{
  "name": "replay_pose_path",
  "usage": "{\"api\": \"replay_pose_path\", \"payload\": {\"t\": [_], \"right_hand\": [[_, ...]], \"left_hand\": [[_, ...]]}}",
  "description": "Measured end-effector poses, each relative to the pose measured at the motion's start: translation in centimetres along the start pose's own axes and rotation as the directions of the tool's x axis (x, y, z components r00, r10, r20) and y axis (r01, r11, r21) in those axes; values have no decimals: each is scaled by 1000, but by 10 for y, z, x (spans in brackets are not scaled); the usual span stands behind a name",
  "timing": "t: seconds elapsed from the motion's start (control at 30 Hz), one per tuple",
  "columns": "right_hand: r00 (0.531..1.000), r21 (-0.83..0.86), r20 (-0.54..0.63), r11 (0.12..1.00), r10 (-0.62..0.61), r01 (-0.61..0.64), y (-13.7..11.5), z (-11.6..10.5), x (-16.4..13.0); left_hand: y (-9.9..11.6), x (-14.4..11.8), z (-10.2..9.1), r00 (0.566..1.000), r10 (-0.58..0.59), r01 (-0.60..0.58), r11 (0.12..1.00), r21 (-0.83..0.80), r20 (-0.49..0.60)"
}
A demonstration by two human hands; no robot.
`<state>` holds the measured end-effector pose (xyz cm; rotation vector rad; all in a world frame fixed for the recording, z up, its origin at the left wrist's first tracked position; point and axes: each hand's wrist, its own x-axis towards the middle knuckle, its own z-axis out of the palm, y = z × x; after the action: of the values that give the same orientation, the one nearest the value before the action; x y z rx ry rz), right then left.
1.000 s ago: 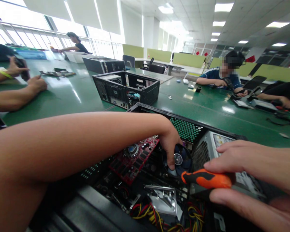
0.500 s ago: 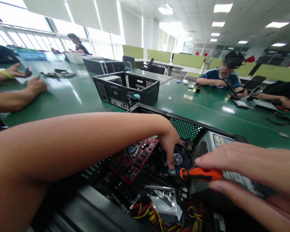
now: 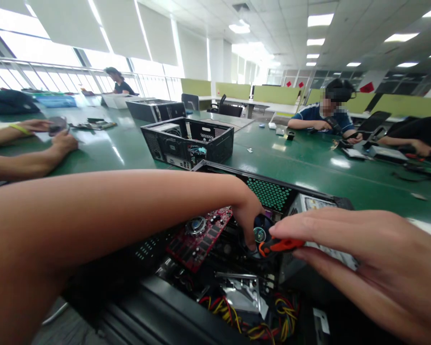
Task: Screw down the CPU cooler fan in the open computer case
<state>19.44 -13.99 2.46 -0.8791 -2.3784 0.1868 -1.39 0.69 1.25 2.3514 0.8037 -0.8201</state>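
Note:
An open black computer case [image 3: 273,181] lies in front of me on the green table [image 3: 309,163]. My left hand [image 3: 247,213] reaches down into it, fingers on the rim of the round cooler fan [image 3: 260,232]. My right hand [image 3: 359,261] holds an orange-and-black screwdriver [image 3: 280,246], its front end pointing at the fan beside my left fingers. A red graphics card [image 3: 198,235] sits left of the fan. Below it lie a metal bracket [image 3: 244,296] and coloured cables [image 3: 283,322]. The grey power supply [image 3: 311,203] is mostly hidden behind my right hand.
A second open case [image 3: 190,141] stands further back, with a closed one [image 3: 154,109] behind it. Another person's arms [image 3: 32,153] rest on the table at left. A seated person [image 3: 326,115] works at the far right; another stands by the windows [image 3: 117,81].
My right hand has pushed the screwdriver leftward up to the fan and my left fingers. The view has tilted slightly. The person at left has shifted a hand.

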Motion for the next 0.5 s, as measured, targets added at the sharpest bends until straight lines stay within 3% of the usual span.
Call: {"api": "replay_pose_path", "payload": {"t": [0.1, 0.33, 0.43, 0.5], "right_hand": [[1000, -15, -20, 1000, -4, 3, 0, -1, -11], [1000, -68, -13, 998, -15, 14, 1, -2, -14], [1000, -97, -5, 995, -14, 13, 3, -2, -14], [1000, -114, 5, 993, -12, 13, 3, 0, -13]], "left_hand": [[12, -7, 4, 997, -58, 60, 998, 25, -44], [13, -35, 40, 928, -118, 198, 960, 199, -354], [3, -42, 44, 932, -79, 150, 973, 176, -354], [-4, -39, 41, 955, -40, 79, 989, 122, -295]]}}
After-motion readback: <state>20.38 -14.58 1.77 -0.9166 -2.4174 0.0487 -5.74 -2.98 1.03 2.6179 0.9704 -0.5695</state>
